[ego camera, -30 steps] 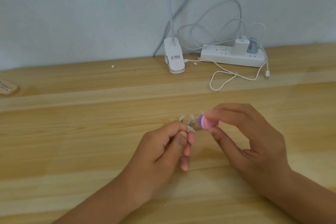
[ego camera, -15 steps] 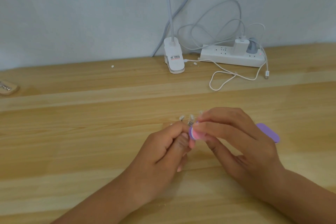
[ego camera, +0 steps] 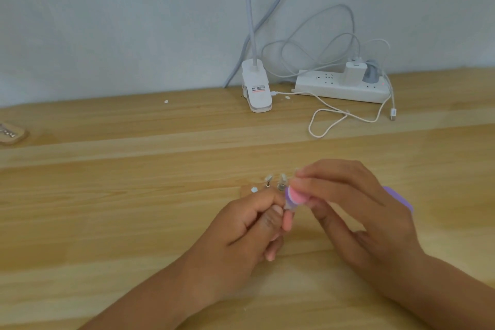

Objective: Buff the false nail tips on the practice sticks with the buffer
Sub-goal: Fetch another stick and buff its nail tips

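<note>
Item: buffer [ego camera: 297, 195] gripped in right hand [ego camera: 356, 211], pink end against nail tip [ego camera: 289, 206] pinched by left hand [ego camera: 241, 230] | spare practice sticks [ego camera: 268, 181] standing at left hand's 12 o'clock | I judge: a hard stroke could topple the spares or twist the pinched tip loose.

**Wooden table [ego camera: 134, 222] and the items resting on it, each located from the white power strip [ego camera: 342, 87].**
The strip lies at the far edge, by the wall. Just left of it sits a white clip lamp base [ego camera: 257, 94], and a white cable [ego camera: 329, 122] loops just in front. A white fleck [ego camera: 166, 101] lies well left, and a tan object [ego camera: 12, 133] farthest left. Well in front, a loose nail tip [ego camera: 254, 190] lies beside two practice sticks [ego camera: 268, 181]; whether these touch the wood cannot be told.
</note>
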Available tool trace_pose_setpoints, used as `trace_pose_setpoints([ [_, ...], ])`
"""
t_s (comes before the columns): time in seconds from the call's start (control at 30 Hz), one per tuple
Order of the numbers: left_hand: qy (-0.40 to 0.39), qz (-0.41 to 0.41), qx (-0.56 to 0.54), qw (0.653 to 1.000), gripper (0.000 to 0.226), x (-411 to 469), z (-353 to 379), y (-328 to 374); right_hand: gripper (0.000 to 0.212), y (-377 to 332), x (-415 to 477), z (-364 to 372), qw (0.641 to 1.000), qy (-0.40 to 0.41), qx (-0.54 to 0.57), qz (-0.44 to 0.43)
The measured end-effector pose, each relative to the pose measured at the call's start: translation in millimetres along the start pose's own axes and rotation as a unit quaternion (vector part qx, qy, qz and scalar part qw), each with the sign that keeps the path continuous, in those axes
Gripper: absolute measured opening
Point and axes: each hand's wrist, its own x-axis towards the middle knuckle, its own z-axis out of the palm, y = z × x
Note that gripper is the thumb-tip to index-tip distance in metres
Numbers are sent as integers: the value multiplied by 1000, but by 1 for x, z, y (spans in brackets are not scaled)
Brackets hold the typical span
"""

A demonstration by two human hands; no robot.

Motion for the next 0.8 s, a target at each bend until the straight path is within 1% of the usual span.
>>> trace_pose_setpoints([
  [0.1,13,20,15,1000,26,1,0,1,25,-3,-3,6,999,-12,15,-31],
  [0.2,36,12,24,999,23,1,-3,2,26,2,1,2,1000,-3,12,8],
  [0.27,33,24,18,999,23,1,-4,4,26,-1,1,3,1000,6,24,8],
  [0.33,30,29,10,999,21,1,-3,5,26,-4,-1,5,999,-2,32,-8],
  [0.4,38,23,14,999,23,1,-3,4,26,-1,0,3,1000,-3,21,10],
  [0.47,47,24,13,999,23,1,-4,4,25,0,1,0,999,13,18,31],
  [0.53,40,36,11,998,24,1,-3,7,24,-5,0,3,1000,17,22,13],
  [0.6,42,43,13,998,23,1,-2,7,24,-9,-3,8,1000,6,2,-2],
  [0.67,68,38,4,997,19,2,-3,5,21,-6,-3,7,999,3,-17,28],
  [0.73,95,33,6,995,17,2,-5,2,21,-5,-1,4,997,22,-18,68],
  [0.8,103,42,33,993,14,2,-5,2,23,-9,1,4,997,35,-4,69],
])
